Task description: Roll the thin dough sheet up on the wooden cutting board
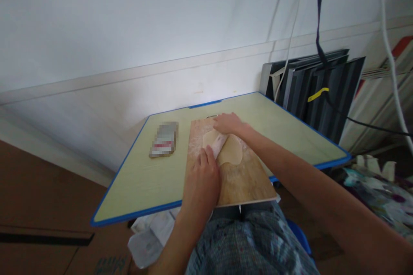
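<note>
A flat round sheet of pale dough lies on a floured wooden board. A rolling pin lies across the dough, slanting from near left to far right. My left hand rests palm down on the pin's near end. My right hand presses on its far end. Both hands lie flat with fingers stretched over the pin, which is mostly hidden under them.
The board sits on a small pale green table with a blue edge. A small packet lies left of the board. Dark flat panels lean on the wall at right. Cables hang down there.
</note>
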A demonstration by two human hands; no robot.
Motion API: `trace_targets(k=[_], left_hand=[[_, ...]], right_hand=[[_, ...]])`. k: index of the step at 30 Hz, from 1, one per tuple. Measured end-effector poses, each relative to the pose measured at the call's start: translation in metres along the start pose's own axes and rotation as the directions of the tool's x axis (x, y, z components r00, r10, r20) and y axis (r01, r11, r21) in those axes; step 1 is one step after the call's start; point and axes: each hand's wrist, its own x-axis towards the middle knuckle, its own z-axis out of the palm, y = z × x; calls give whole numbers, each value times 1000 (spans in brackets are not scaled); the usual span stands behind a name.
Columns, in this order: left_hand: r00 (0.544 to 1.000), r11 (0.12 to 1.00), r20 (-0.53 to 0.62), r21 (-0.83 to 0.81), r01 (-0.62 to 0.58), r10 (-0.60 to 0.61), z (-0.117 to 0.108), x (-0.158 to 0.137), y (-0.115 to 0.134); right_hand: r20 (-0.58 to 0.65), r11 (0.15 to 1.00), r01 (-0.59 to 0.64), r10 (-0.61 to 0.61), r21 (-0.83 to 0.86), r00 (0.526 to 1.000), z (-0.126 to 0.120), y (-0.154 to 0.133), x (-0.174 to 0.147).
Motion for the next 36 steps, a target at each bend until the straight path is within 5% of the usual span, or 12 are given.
trace_targets(k=[4, 14, 24, 28, 36], left_hand=[[997, 996, -15, -62, 69, -70, 1, -4, 11], [992, 996, -93, -52, 77, -82, 3, -28, 40], [987, 989, -61, -30, 146, -147, -3, -1, 14], [986, 987, -51, -22, 157, -158, -2, -1, 15], [990, 979, -67, -170, 115, -128, -1, -23, 33]], right_hand=[[33, 998, 46, -45, -35, 998, -2, -3, -5], [-31, 983, 138, -143, -118, 989, 1, 33, -103], [13, 996, 66, -67, 52, 998, 1, 5, -13], [-16, 998, 3, -2, 66, 1000, 2, 0, -4], [-129, 998, 8, -1, 55, 992, 10, 25, -101]])
